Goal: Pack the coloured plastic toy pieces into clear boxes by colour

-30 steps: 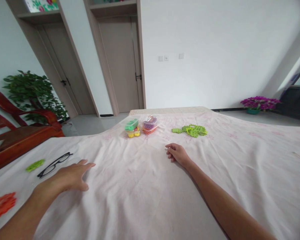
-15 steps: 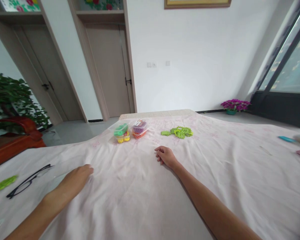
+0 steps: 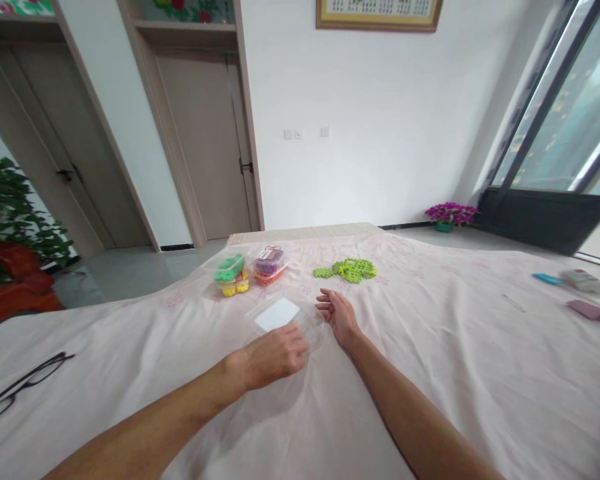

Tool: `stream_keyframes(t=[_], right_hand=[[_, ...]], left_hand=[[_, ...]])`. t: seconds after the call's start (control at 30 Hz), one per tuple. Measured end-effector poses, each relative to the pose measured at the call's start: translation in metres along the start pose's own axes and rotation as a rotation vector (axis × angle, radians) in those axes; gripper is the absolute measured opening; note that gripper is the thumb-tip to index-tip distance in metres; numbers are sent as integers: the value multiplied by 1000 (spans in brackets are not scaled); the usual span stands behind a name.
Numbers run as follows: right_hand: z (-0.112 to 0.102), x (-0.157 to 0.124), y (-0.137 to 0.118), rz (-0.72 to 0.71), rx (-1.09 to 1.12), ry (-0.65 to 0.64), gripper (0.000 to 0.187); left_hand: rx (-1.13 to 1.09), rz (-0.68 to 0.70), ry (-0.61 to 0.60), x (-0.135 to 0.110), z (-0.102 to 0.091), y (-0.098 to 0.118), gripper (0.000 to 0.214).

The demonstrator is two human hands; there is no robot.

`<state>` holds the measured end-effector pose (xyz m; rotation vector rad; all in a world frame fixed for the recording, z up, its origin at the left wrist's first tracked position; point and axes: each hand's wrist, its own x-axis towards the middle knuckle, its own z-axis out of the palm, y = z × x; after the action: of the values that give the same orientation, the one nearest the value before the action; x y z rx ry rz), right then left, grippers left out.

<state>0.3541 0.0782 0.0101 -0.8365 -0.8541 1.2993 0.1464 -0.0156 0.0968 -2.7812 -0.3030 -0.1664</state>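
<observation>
A clear plastic lid (image 3: 280, 313) with a white label lies on the pink bedsheet (image 3: 430, 347) in front of me. My left hand (image 3: 273, 355) is at the lid's near edge, its fingers curled onto the rim. Just right of the lid, my right hand (image 3: 336, 312) rests on the sheet with its fingers loosely bent and nothing in them. Beyond the lid stand two clear tubs of coloured toy pieces (image 3: 245, 270). A cluster of green plastic pieces (image 3: 349, 270) lies right of the tubs.
Black glasses (image 3: 20, 390) lie on the sheet at the far left. A teal item (image 3: 547, 279) and small packets (image 3: 587, 293) sit at the right edge. Doors, a plant (image 3: 10, 213), a red wooden chair (image 3: 15, 290) and a window surround the bed.
My left hand has swept from the left side of the sheet to the middle, bringing the clear lid with it. The right hand has stayed put. The view has turned rightward.
</observation>
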Motion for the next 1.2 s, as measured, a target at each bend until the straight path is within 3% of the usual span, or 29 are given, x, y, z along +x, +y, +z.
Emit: stream_keyframes(t=[0.13, 0.23, 0.3, 0.47, 0.57, 0.73, 0.93, 1.0, 1.07, 1.2], right_hand=[[0, 0, -2, 13, 19, -41, 43], [3, -6, -4, -1, -107, -104, 43], [5, -10, -5, -20, -213, -146, 42], [10, -15, -9, -49, -348, -173, 41], [11, -16, -10, -51, -374, -172, 43], [11, -18, -8, -68, -423, -201, 44], [15, -19, -20, -278, -466, -182, 52], [20, -20, -37, -333, -434, -248, 59], [26, -23, -57, -282, -377, -410, 64], [26, -24, -90, -98, -424, -614, 39]], left_hand=[[46, 49, 103, -10, -5, -4, 22], [16, -13, 197, -27, -9, 1, 20], [8, -196, 234, -37, -8, 5, 30], [-158, -988, 395, -54, 12, 5, 64], [-462, -1192, 410, -54, 24, -4, 65], [-768, -1305, 493, -42, 16, -16, 44], [-656, -1258, 686, -37, -18, -14, 34], [-620, -1192, 722, -36, -25, -12, 29], [-653, -1133, 750, -32, -29, -12, 26], [-890, -1038, 833, -23, -23, -15, 30]])
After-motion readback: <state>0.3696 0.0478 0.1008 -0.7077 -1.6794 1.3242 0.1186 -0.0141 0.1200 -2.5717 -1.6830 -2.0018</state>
